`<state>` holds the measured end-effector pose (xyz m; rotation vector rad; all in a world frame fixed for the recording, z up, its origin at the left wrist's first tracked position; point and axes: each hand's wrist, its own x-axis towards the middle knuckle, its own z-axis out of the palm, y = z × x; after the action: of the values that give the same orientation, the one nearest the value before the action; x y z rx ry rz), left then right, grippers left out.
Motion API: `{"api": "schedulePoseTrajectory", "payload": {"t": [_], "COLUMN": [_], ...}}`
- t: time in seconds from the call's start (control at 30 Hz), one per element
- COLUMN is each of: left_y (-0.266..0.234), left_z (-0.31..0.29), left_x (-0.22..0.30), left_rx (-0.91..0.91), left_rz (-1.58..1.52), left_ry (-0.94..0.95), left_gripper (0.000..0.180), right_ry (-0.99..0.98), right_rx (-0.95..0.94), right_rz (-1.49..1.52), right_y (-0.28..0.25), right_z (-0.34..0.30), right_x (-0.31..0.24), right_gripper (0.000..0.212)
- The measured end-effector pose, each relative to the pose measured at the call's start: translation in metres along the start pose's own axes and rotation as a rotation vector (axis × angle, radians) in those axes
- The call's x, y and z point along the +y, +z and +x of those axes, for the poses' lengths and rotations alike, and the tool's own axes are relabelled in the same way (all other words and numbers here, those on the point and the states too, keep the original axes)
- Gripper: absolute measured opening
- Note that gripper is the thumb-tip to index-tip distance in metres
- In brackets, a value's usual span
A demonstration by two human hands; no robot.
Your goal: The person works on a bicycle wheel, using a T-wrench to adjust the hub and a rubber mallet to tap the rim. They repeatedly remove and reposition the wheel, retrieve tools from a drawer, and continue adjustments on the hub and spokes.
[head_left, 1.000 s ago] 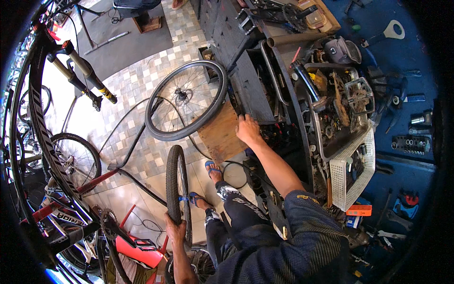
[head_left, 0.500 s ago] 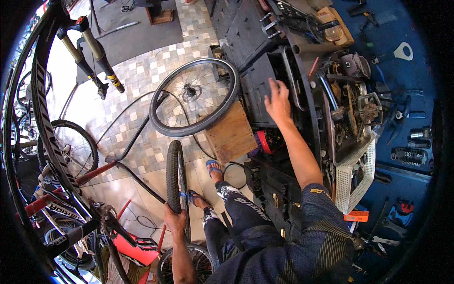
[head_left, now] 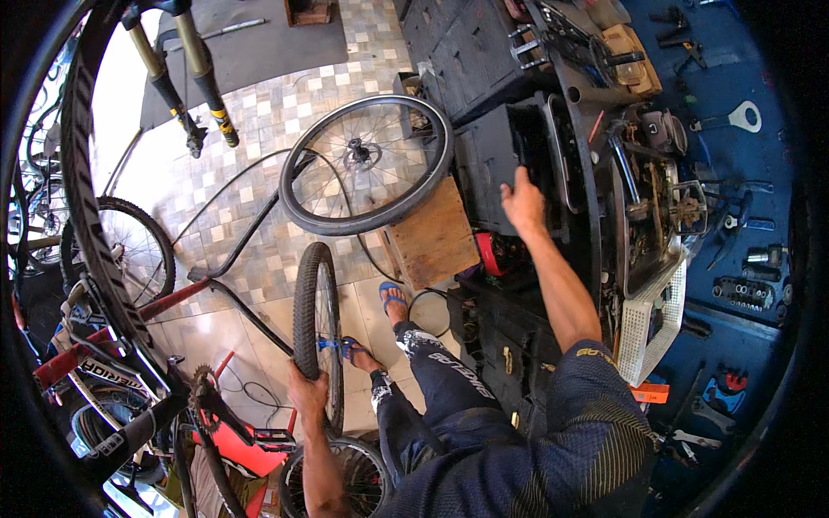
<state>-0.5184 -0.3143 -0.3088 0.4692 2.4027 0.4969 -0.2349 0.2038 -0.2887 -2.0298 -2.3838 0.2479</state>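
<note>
Left hand (head_left: 308, 394) grips knobbly black rubber tyre (head_left: 306, 315). Right hand (head_left: 524, 205), grip unclear, overlaps boxy black drawer (head_left: 485, 160). White lettering (head_left: 466, 377) marks black trousers (head_left: 432, 380).

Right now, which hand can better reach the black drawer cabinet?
Probably your right hand: it looks empty, close to the black drawer cabinet, while your left hand grips the knobby-tyred bicycle wheel.

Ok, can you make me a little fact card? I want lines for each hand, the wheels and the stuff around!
Left hand: gripping the knobby-tyred wheel
Right hand: close to the dark drawer; I can't tell if they touch
Another wheel: grey tyre, beside the wooden box
Far left: bike parts, with a gold-and-black fork nearby
Far right: white basket and a blue surface with tools
</note>
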Motion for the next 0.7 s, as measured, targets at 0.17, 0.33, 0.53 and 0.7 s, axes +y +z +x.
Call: {"api": "schedulePoseTrajectory", "payload": {"t": [0.17,0.33,0.53,0.7], "left_y": [-0.002,0.009,0.028,0.049], "left_z": [0.022,0.021,0.008,-0.007], "left_x": [0.006,0.011,0.023,0.038], "left_rx": [-0.031,-0.033,-0.041,-0.043], "left_rz": [0.034,0.099,0.063,0.109], "left_ry": [0.002,0.003,-0.04,-0.035], "left_gripper": [0.067,0.071,0.074,0.069], "right_ry": [-0.209,-0.76,-0.748,-0.702], "right_rx": [0.211,-0.145,-0.192,-0.203], "right_rz": [-0.048,-0.369,-0.586,-0.647], "right_y": [0.0,-0.026,-0.011,-0.003], "right_z": [0.015,0.019,0.017,0.035], "right_x": [-0.017,-0.008,-0.01,0.008], "right_gripper": [0.072,0.09,0.059,0.039]}}
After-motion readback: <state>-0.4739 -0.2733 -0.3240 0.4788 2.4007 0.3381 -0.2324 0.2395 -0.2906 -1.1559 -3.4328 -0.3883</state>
